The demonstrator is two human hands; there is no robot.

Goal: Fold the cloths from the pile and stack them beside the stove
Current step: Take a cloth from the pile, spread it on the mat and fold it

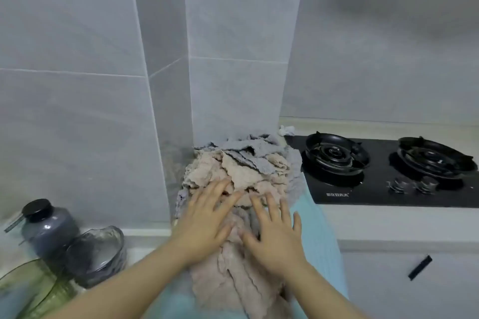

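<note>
A pile of crumpled cloths (pixel 241 163), beige and grey-blue, lies on the counter against the tiled wall corner, just left of the black gas stove (pixel 388 171). A beige cloth (pixel 233 285) hangs from the pile over the counter's front edge. My left hand (pixel 207 223) lies flat on the cloths with fingers spread. My right hand (pixel 274 233) lies flat beside it, fingers straight, on the same beige cloth. A light blue cloth (pixel 318 235) sits under the pile and drapes to the right.
A dark jar with a black lid (pixel 49 228) and a glass bowl (pixel 98 251) stand at the lower left, with a green glass vessel (pixel 31 290) in front. The stove has two burners and two knobs (pixel 412 184). A cabinet handle (pixel 420 267) shows below.
</note>
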